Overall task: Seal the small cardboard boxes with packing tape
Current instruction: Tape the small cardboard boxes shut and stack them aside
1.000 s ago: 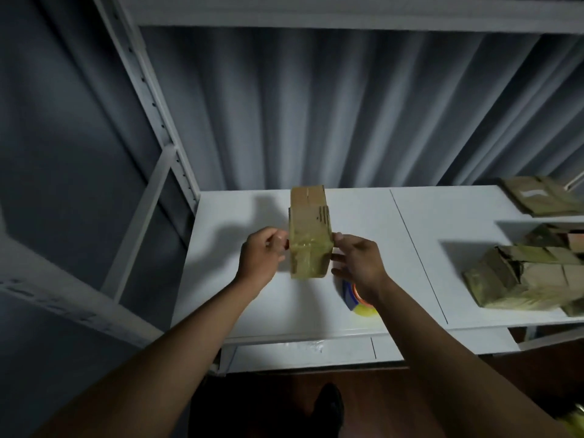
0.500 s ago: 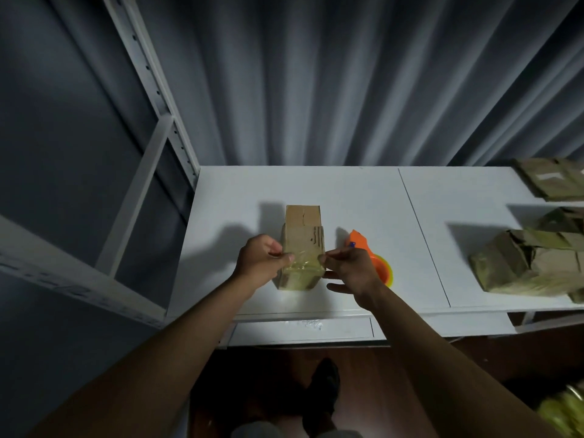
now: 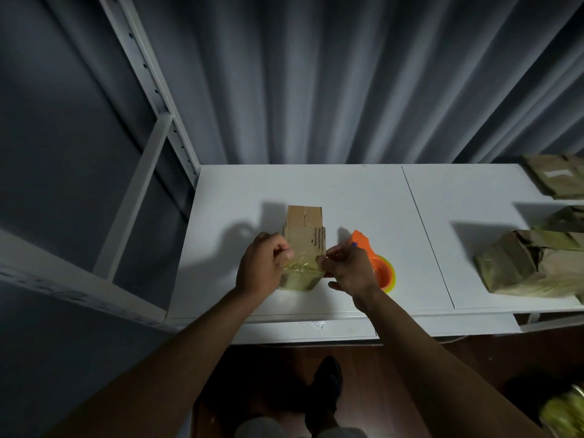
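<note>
Left hand point(image 3: 264, 267) pinches the left end of a strip of clear packing tape point(image 3: 301, 267), thumb against curled fingers, at the left edge of the small cardboard box point(image 3: 305, 240). Right hand point(image 3: 346, 270) pinches the strip's right end at the box's right edge, fingers curled. Tape is stretched across the near part of the box, between the two hands; whether it is fully stuck down cannot be told.

Box stands on the white surface point(image 3: 240, 197), in the near half of the left panel, its long side running away from the person. Near end is already glossy with tape; far end shows bare cardboard with a seam down the middle.

Orange tape dispenser point(image 3: 376, 263) with a yellow-green roll lies just right of the right hand, partly hidden by it. Open white surface lies behind and left of the box, up to the rack upright point(image 3: 151, 86) at the left rear corner. A panel joint runs right of the dispenser. Beyond it, well apart, other taped boxes point(image 3: 531, 263) lie against the right edge.
</note>
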